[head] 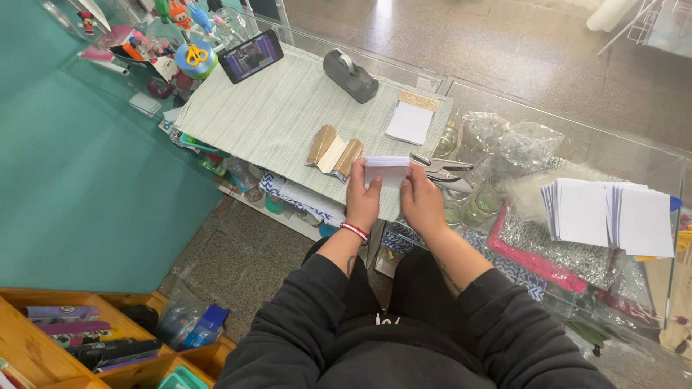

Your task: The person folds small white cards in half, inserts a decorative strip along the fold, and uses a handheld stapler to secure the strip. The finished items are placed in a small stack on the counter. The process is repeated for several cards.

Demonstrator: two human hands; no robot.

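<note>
folded white paper [387, 171] pinched by left hand [362, 198] and right hand [422, 202] over mat edge [317, 189].

Both hands grip a small folded white paper [387, 171] above the striped mat [274, 115]: left hand [362, 198] on its left edge, right hand [422, 202] on its right. A hole punch [443, 171] lies just right of the paper.

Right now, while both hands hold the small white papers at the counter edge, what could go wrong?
1. The white paper stack, pinched between the left hand and right hand, sits over the counter's near edge, so loose sheets might slip to the floor.
2. The hole punch lies just beside the right hand; a sideways move could knock it.
</note>
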